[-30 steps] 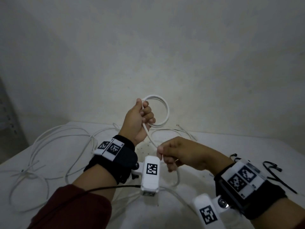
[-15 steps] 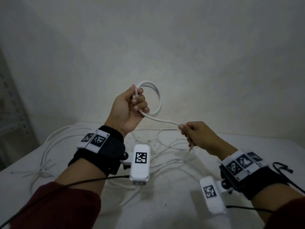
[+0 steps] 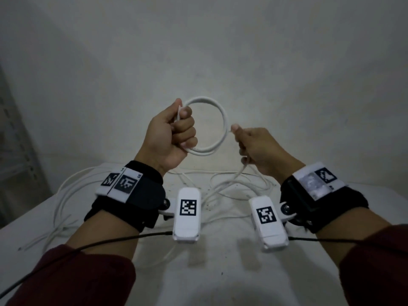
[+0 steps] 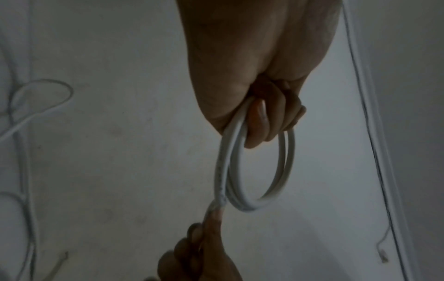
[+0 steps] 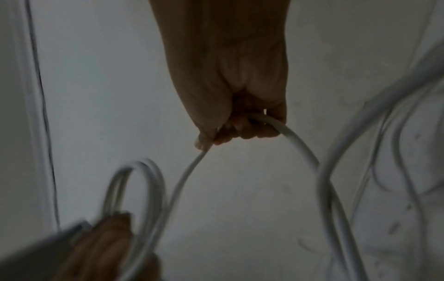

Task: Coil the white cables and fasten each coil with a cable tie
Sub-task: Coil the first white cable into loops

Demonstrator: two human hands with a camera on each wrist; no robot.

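My left hand (image 3: 176,131) is raised above the table and grips a small round coil of white cable (image 3: 223,120) of two or three turns; the same coil (image 4: 283,171) hangs from its curled fingers in the left wrist view. Just right of the coil, my right hand (image 3: 249,142) pinches the running length of that white cable (image 5: 295,144) between thumb and fingers. From there the cable drops to the table (image 3: 220,261). In the right wrist view the coil (image 5: 149,190) shows blurred at lower left.
Several loose white cables (image 3: 66,195) sprawl over the white table's left and back. Thin dark leads (image 3: 110,241) run from the wrist cameras along both forearms. A bare wall stands behind the table. A grey shelf frame (image 3: 13,151) is at the far left.
Both hands have risen. My right hand has swung the cable up from low near the table to beside the coil, and the coil has gained another loop.
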